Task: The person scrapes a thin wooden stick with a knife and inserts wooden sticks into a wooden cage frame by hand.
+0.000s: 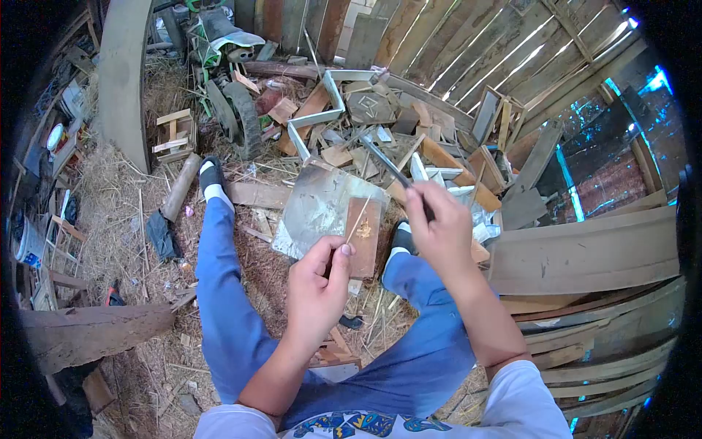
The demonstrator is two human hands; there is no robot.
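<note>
My left hand pinches a thin wooden stick, which points up and away over a brown board. In my right hand is a long, narrow knife, its blade slanting up to the left, apart from the stick. Fingers hide most of its handle. Below the hands, the brown board lies on a stained grey sheet between my feet. A small heap of pale wood shavings rests on the board.
A pile of scrap wood and white frame pieces lies ahead. A wheel stands front left. Logs and planks flank me. Straw covers the ground. A plank wall rises behind the pile.
</note>
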